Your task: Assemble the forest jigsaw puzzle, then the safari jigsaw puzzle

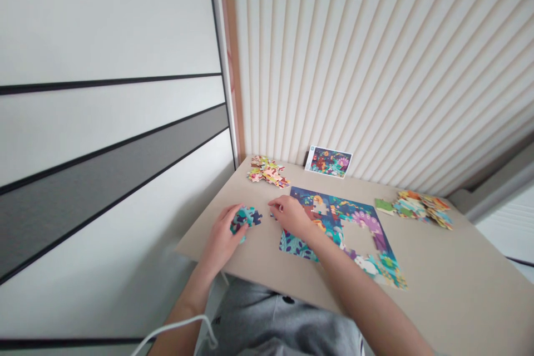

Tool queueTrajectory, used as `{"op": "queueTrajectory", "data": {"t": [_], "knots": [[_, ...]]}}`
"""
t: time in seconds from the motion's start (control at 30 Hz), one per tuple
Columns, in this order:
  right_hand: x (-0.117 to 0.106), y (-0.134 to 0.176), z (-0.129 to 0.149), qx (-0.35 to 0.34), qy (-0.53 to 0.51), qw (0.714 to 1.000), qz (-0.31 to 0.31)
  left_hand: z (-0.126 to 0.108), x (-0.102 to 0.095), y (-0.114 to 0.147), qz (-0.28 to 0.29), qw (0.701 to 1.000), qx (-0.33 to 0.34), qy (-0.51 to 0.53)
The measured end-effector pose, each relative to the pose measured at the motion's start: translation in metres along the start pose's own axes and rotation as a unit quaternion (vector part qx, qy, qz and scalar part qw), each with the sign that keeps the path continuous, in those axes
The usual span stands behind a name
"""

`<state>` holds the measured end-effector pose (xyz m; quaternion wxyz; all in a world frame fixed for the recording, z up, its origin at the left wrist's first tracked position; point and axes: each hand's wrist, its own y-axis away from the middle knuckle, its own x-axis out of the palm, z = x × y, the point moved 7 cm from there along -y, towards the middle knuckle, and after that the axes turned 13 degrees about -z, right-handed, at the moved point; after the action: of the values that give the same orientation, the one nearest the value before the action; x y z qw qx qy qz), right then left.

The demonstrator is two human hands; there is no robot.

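My left hand [225,236] is closed around several teal and dark blue puzzle pieces [251,216] near the table's left edge. Fingers pinched, my right hand [291,216] is over the left side of a partly assembled jigsaw puzzle [306,250]. A bit of a dark blue puzzle piece [272,214] shows under its fingertips, mostly hidden. The puzzle has a colourful night scene with a white rabbit and a pink-purple fan shape. A large gap is open right of its middle, and a smaller one near the top. My right forearm covers part of the puzzle.
A picture card [331,162] of the same scene leans at the back of the table [254,258]. One pile of loose pieces [267,171] lies at the back left, another pile [421,208] at the right. A pleated blind [354,67] and a white panel [104,28] border the table.
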<state>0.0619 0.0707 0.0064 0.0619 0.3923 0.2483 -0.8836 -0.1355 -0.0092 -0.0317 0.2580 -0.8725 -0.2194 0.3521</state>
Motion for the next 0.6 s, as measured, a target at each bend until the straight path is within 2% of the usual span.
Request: {"op": "queueTrajectory", "data": {"t": [0.07,0.2,0.3,0.43,0.6], "knots": [[0.014,-0.002,0.013,-0.039,-0.052,0.997,0.03,-0.006,0.001,-0.002,0.005,1.0,0.014,0.014],[0.029,-0.007,0.016,-0.005,-0.159,0.986,0.055,-0.018,0.009,-0.004,0.027,0.998,0.056,0.017],[0.025,-0.004,0.01,0.027,-0.186,0.981,0.055,-0.024,0.016,-0.004,0.05,0.996,0.075,0.002],[0.01,0.005,0.006,0.055,-0.218,0.973,0.057,-0.038,0.027,-0.005,0.097,0.988,0.119,-0.027],[-0.002,0.011,-0.005,0.062,-0.163,0.984,0.035,-0.052,0.038,-0.009,0.14,0.975,0.16,-0.056]]}}
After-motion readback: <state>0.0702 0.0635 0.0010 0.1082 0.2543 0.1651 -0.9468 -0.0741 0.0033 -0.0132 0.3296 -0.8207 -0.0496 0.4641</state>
